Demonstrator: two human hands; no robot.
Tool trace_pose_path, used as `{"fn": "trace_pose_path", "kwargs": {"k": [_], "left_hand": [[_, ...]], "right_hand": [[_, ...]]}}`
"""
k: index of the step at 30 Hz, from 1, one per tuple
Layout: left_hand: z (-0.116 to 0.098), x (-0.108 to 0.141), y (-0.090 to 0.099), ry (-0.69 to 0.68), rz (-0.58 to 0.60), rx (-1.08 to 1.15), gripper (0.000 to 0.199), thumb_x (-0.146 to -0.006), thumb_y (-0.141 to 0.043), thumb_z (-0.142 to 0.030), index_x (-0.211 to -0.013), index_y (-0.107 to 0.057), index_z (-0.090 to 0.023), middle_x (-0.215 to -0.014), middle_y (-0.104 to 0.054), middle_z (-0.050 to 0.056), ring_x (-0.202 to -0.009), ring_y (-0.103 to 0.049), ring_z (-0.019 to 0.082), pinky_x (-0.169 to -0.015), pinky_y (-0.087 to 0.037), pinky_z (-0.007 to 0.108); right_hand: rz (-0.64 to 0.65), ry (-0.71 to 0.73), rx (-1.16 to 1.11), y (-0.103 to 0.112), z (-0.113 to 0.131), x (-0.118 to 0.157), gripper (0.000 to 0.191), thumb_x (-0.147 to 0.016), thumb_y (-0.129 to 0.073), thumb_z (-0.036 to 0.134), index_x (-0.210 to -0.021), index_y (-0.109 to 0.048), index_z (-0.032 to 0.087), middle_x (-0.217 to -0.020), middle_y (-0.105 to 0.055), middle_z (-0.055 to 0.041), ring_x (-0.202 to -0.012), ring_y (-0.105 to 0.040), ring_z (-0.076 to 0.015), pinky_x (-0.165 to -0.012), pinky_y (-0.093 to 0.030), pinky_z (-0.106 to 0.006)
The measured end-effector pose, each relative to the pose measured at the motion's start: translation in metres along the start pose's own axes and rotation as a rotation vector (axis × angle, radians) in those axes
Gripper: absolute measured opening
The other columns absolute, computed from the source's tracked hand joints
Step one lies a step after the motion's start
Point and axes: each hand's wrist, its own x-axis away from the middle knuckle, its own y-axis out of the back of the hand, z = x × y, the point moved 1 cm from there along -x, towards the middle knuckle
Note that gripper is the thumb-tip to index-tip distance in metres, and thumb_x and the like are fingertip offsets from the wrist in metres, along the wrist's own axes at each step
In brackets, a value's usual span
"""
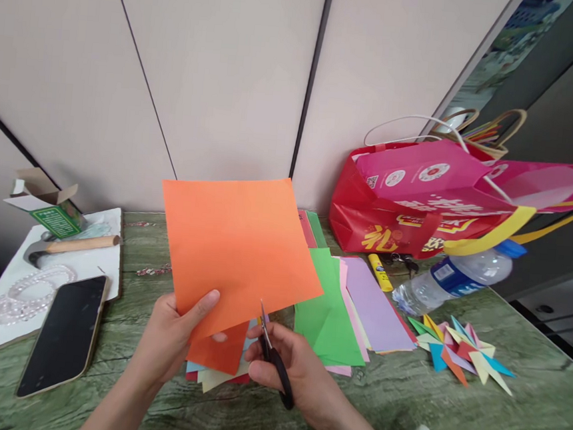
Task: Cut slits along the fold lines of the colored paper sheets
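Paper [241, 244] sits pinched in your left hand [175, 326], scissors [280, 375] in your curled right hand [298, 360]; hold the paper taut.

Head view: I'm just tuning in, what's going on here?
The left hand holds up an orange sheet. The right hand holds scissors, their tip at the sheet's lower edge; whether they have cut it, I cannot tell. More coloured sheets lie on the table.
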Motion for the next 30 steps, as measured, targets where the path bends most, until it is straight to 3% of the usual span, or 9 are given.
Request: {"fn": "trace_pose_path", "kwargs": {"k": [13,24,30], "left_hand": [[0.0014,-0.0014,0.0012,-0.010,0.021,0.016,0.016,-0.066,-0.071,-0.029,-0.066,-0.068,-0.013,-0.047,-0.065,0.001,-0.042,-0.057,0.013,-0.045,-0.048,0.023],[-0.0010,0.0011,0.0013,-0.020,0.020,-0.004,0.024,-0.066,-0.071,-0.031,-0.052,-0.064,-0.013,-0.044,-0.064,0.002,-0.044,-0.058,0.014,-0.047,-0.049,0.023],[-0.0001,-0.0002,0.0002,-0.020,0.035,0.012,0.016,-0.067,-0.071,-0.029,-0.065,-0.069,-0.014,-0.045,-0.065,0.001,-0.042,-0.057,0.013,-0.045,-0.048,0.023]], "right_hand": [[-0.007,0.011,0.033,-0.0006,0.0010,0.0006,0.048,-0.053,-0.080,0.040,-0.084,-0.053,0.015,-0.068,-0.051,0.0025,-0.061,-0.043,-0.0095,-0.059,-0.034,-0.023],[-0.009,0.032,0.067,0.0004,-0.0016,0.0009,0.036,-0.060,-0.076,0.035,-0.080,-0.053,0.017,-0.067,-0.045,0.0040,-0.062,-0.039,-0.0098,-0.057,-0.032,-0.022],[0.000,0.049,0.093,0.0008,-0.0027,0.0003,0.037,-0.060,-0.076,0.038,-0.078,-0.052,0.017,-0.067,-0.046,0.0038,-0.060,-0.040,-0.0099,-0.056,-0.032,-0.023]]}}
